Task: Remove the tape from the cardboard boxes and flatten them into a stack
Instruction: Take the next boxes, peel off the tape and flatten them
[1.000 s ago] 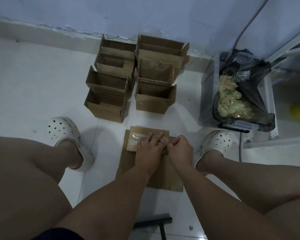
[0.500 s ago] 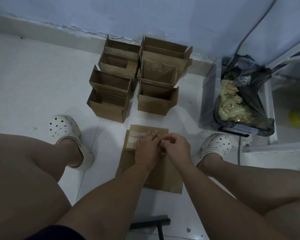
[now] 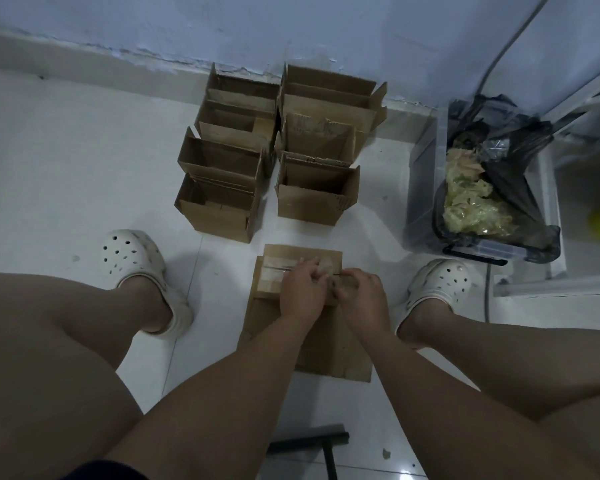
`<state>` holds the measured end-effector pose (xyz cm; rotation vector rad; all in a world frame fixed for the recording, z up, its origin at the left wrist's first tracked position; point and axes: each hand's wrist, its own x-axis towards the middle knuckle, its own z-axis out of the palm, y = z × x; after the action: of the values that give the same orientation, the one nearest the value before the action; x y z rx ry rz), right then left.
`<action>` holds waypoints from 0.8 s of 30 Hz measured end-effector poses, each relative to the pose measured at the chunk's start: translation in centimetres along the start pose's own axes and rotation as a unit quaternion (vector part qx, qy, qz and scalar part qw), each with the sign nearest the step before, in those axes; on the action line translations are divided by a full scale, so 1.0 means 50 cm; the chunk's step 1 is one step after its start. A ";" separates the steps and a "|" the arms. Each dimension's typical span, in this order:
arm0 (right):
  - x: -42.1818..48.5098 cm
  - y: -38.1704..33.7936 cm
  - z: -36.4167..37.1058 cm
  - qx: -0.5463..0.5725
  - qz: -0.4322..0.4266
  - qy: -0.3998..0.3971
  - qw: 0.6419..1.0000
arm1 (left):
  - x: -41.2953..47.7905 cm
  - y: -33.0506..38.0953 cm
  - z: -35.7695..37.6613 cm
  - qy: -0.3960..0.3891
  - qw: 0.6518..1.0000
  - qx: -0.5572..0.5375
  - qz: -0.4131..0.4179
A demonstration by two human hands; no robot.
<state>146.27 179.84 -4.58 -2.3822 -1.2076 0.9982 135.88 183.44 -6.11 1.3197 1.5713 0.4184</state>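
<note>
— Head view: whereabouts of the flattened cardboard box (image 3: 312, 348)?
— Flat on the floor (image 3: 84, 150), with tape (image 3: 278, 271) across its far flap.
— Fingers?
— Of the right hand (image 3: 361, 292): narrow, pinching the tape over that box's far end. Of the left hand (image 3: 302, 292): curled against the same flap, touching the right; gripping or only pressing, cannot tell.
— Beyond the box?
— Two rows of open boxes (image 3: 222, 209) just past its far edge. To its right, a bin (image 3: 423, 188) holding wadded tape (image 3: 475, 209).

Dim, bluish, even light with low contrast. Soft shadows pool on the white floor (image 3: 66, 150) beside the clogs (image 3: 132, 258). Wide-angle bending curves the wall (image 3: 291, 26) line; fine detail looks soft.
</note>
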 end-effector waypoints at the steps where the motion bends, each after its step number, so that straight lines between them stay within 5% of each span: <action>1: 0.002 0.002 0.002 0.000 0.003 -0.008 1.000 | -0.001 0.002 -0.003 -0.004 1.000 -0.006 -0.006; 12: 0.035 0.003 0.028 0.115 0.090 0.009 0.989 | -0.002 0.004 -0.015 -0.019 1.000 0.016 -0.012; 18: 0.039 -0.004 0.033 0.119 0.072 -0.013 0.990 | 0.012 0.013 -0.020 -0.017 0.991 -0.095 -0.087; 20: 0.036 -0.011 0.033 0.086 0.061 -0.006 0.994 | 0.029 0.022 -0.034 -0.016 0.966 -0.194 -0.170; 24: 0.013 -0.026 0.029 -0.106 -0.013 0.024 0.994 | 0.046 0.012 -0.077 -0.043 0.834 -0.495 -0.240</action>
<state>144.77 181.05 -5.23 -2.5265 -1.3851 0.8369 133.18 186.90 -5.02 0.1289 1.2338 0.7033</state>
